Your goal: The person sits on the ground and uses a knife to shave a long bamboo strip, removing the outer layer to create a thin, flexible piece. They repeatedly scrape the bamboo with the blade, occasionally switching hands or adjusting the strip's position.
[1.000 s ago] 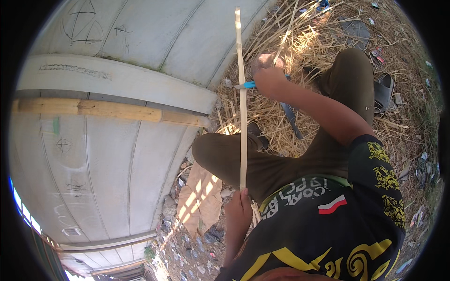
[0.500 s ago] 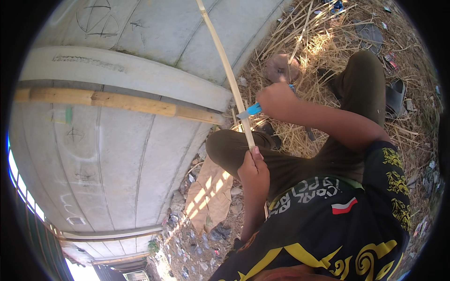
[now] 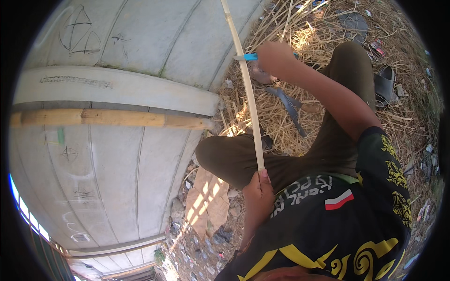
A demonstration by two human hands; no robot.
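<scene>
A long, narrow bamboo strip [image 3: 248, 89] runs from my lap up past the top edge of the view. My left hand [image 3: 258, 191] grips its near end, thumb pressed along the strip. Farther up, my right hand [image 3: 276, 60] is closed around a blue box cutter [image 3: 251, 56]. Its blade lies across the strip and appears to touch it. My fingers hide most of the cutter's handle.
Pale shavings [image 3: 300, 42] litter the ground between my bent legs. A dark, blade-like thing [image 3: 291, 111] lies on them. A grey sandal [image 3: 385, 86] sits by my right leg. Flattened cardboard [image 3: 206, 201] lies near my left knee. A bamboo pole [image 3: 126, 117] runs along the grey wall [image 3: 112, 173].
My right hand has slid the cutter up the strip, away from my body. My left hand has drawn slightly nearer my torso, still holding the strip's end. The view has shifted a little.
</scene>
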